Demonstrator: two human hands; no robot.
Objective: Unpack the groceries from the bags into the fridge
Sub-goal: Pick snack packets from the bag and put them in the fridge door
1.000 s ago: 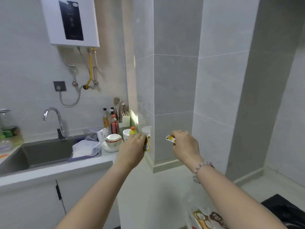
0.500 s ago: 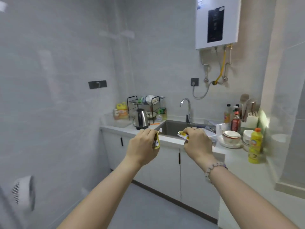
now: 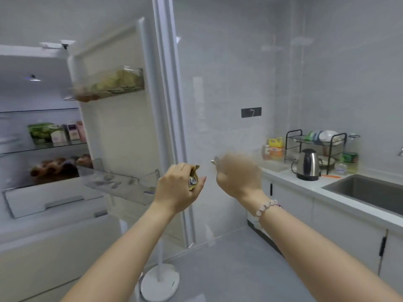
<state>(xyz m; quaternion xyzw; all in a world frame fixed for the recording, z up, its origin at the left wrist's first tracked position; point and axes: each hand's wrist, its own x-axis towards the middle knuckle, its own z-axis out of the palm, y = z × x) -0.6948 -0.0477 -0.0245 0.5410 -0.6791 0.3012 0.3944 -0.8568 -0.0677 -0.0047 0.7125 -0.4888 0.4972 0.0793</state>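
Fridge (image 3: 54,203) stands open at the left of the view, its door (image 3: 117,131) swung out toward us. We note green packaging and small cartons (image 3: 56,132) on a middle glass shelf, and brown items (image 3: 58,167) on the shelf below. The upper door bin (image 3: 109,86) holds pale greenish contents; the lower door bin (image 3: 122,186) is clear plastic, and its contents are too blurred to identify.

We observe the left hand (image 3: 176,188) raised in front of the door's outer edge, just beside the lower door bin. Its fingers (image 3: 174,173) are curled closed around a small yellow packet (image 3: 193,178); the packet sits between the curled fingers and the thumb, with its top corner projecting above the knuckles and a printed face showing in the gap.

The right hand (image 3: 238,175) is level with the left and near it, though the two do not touch. It is motion-blurred. Its fingers are drawn in, and a small pale object (image 3: 214,161) protrudes from the upper left of the fist; we cannot tell what it is. A beaded bracelet (image 3: 267,207) circles the right wrist.

At the right, a worktop (image 3: 305,184) carries a steel kettle (image 3: 307,164) near its back edge, a black dish rack (image 3: 318,144) behind it, and a sink (image 3: 368,190) set into the right end.
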